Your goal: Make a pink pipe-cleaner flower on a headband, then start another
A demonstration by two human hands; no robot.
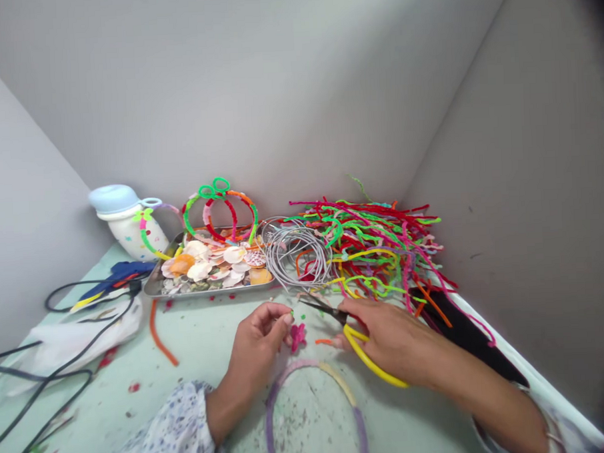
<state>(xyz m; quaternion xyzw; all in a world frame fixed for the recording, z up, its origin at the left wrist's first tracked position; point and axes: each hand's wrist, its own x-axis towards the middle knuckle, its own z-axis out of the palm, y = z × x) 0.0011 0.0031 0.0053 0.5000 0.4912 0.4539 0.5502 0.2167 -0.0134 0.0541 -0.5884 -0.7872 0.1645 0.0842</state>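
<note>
My left hand (261, 338) is closed in a pinch, with a tiny green tip showing at the fingertips. A small pink pipe-cleaner flower (298, 337) sticks out beside its thumb, held there. My right hand (387, 336) grips yellow-handled scissors (371, 364), their dark blades slightly parted and pointing left toward the left hand. A short orange piece of pipe cleaner (324, 342) shows by the right fingers. Below both hands lies a headband (308, 364) wrapped in purple, pink and pale yellow; its lower end runs out of view.
Behind the hands stands a metal tray (209, 292) of shells, with finished headbands (220, 217) on it. Coiled grey wire (298, 263) and heaped pipe cleaners (378, 250) lie to its right. At left are a white bottle (135, 230), black cables (63, 377) and a plastic bag (91, 336).
</note>
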